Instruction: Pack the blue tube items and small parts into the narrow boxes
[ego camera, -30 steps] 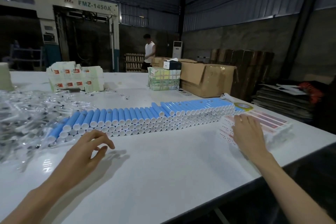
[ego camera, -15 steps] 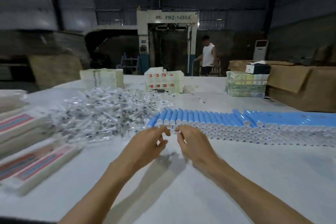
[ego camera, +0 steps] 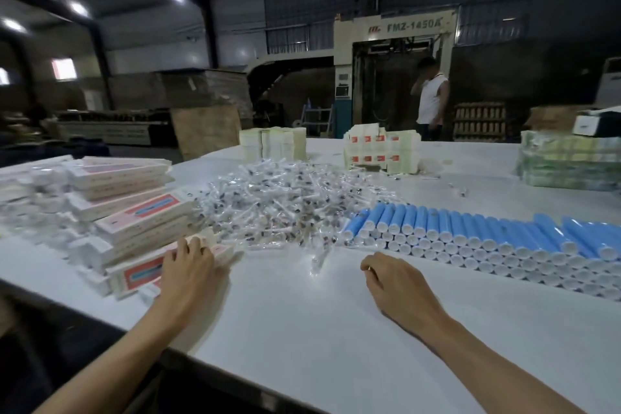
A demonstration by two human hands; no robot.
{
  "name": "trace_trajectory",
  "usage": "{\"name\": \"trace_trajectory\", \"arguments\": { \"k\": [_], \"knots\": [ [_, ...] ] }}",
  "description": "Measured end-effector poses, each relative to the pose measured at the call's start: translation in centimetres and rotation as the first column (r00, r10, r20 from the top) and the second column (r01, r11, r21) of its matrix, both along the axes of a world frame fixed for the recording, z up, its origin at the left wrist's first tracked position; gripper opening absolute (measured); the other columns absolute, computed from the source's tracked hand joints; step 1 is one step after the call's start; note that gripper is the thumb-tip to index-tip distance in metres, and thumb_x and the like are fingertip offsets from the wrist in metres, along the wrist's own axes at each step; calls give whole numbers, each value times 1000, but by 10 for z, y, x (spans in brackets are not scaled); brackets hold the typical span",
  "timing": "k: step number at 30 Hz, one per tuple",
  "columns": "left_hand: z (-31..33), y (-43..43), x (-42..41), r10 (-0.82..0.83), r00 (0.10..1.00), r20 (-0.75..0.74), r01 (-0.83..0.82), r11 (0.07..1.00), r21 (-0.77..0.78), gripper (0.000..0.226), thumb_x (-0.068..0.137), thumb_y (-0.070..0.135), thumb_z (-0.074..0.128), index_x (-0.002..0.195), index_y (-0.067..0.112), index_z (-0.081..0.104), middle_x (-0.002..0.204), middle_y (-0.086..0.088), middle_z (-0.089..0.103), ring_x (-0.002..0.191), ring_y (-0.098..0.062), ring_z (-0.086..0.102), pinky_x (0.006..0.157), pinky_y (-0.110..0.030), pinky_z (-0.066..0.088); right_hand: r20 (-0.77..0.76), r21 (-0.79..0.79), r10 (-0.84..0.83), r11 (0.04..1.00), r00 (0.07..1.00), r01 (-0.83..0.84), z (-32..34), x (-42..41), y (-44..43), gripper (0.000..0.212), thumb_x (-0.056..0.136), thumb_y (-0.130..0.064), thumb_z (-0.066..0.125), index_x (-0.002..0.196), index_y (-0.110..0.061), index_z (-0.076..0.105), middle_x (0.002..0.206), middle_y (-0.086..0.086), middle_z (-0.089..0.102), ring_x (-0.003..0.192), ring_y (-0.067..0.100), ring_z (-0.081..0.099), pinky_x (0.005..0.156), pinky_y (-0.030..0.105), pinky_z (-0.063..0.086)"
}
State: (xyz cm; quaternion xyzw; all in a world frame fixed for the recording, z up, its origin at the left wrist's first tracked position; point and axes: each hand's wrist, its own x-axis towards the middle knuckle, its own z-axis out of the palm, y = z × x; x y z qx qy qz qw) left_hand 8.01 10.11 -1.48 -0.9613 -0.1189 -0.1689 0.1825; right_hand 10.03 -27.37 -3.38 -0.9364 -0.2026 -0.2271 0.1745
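- Resting slightly spread, the fingers (ego camera: 196, 247) of the left hand (ego camera: 188, 269) lie on top of the nearest narrow box (ego camera: 142, 271), touching it without gripping.
- The right hand (ego camera: 395, 282) sits palm down on the white table (ego camera: 302, 339) with its fingers (ego camera: 368, 265) curled under. I cannot tell whether they pinch anything.
- That box lies at the near edge of a loose pile of narrow boxes (ego camera: 131, 212) at the table's left.
- A heap of small parts (ego camera: 285, 202) in clear wrappers lies between the boxes and the tubes.
- The blue tubes (ego camera: 470, 232) lie stacked in rows to the right, white caps toward the person, just beyond the right hand.
- Behind stand 2 white carton stacks (ego camera: 383, 151) and a machine (ego camera: 393, 54).
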Motion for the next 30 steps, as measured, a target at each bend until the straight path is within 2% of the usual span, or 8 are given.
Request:
{"name": "trace_trajectory", "arguments": {
  "k": [4, 7, 10, 13, 17, 20, 23, 30],
  "knots": [
    [6, -7, -1, 23, 1000, 15, -23, 999, -26, 37, 95, 41, 49, 119, 15, 62, 122, -5, 60, 111, -26, 52, 91, -40, 39, -14, 0, 9, 1000, 1000, -9, -1, -1, -1, 26, 108, -22, 44, 122, -24, 65, 116, -9, 66, 97, 19, 61, 89, 31, 46],
    [17, -18, 2, -118, 987, 113, 143, 958, -250, 37, 104, 47, 56, 120, 15, 49, 125, -11, 68, 104, -28, 64, 85, -38, 52, 0, 54, -5, 999, 1000, 5, -1, -1, -1, 24, 106, -20, 47, 120, -24, 67, 113, -9, 68, 95, 20, 62, 85, 31, 46],
    [45, -53, 4, -295, 914, 279, 405, 677, -614, 50, 98, 47, 72, 125, 23, 38, 115, -8, 71, 81, -22, 73, 59, -32, 57, 24, 174, -33, 984, 999, 28, -1, 2, -2, 20, 104, -19, 53, 116, -24, 69, 107, -12, 69, 94, 14, 64, 78, 25, 42],
    [67, -101, 16, -439, 817, 373, 562, 464, -684, 62, 89, 65, 72, 125, 26, 38, 99, 10, 67, 72, -5, 67, 51, -15, 47, -15, 363, -92, 927, 996, 91, 0, 5, -5, 17, 103, -21, 56, 111, -28, 69, 102, -17, 68, 87, 6, 62, 77, 28, 47],
    [71, -169, 39, -546, 734, 403, 562, 157, -812, 50, 80, 82, 58, 95, 35, 47, 95, -5, 66, 74, -11, 65, 58, -22, 57, -32, 574, -208, 797, 978, 188, 19, 13, -25, 15, 103, -19, 57, 107, -25, 70, 96, -13, 69, 85, 8, 65, 79, 37, 56],
    [62, -210, 53, -531, 754, 388, 383, -125, -915, 45, 88, 83, 51, 109, 43, 50, 106, 1, 66, 88, -8, 65, 69, -29, 53, -27, 620, -371, 722, 928, 306, 45, 27, -69, 17, 102, -16, 55, 111, -19, 69, 105, -4, 71, 89, 19, 67, 78, 39, 55],
    [39, -233, 57, -514, 769, 380, 269, -279, -922, 53, 98, 73, 52, 136, 39, 42, 115, 7, 68, 98, -8, 70, 73, -25, 51, 18, 521, -585, 698, 811, 492, 71, 42, -138, 21, 101, -10, 52, 117, -9, 66, 118, 8, 65, 106, 30, 62, 80, 39, 49],
    [10, -248, 41, -458, 723, 517, 316, -447, -837, 46, 88, 67, 71, 122, 42, 53, 97, 14, 78, 83, -13, 79, 61, -16, 58, -62, -96, -785, 619, 616, 780, 91, 69, -243, 23, 105, -10, 45, 113, 2, 63, 125, 23, 59, 122, 39, 51, 86, 39, 44]
  ]
}}
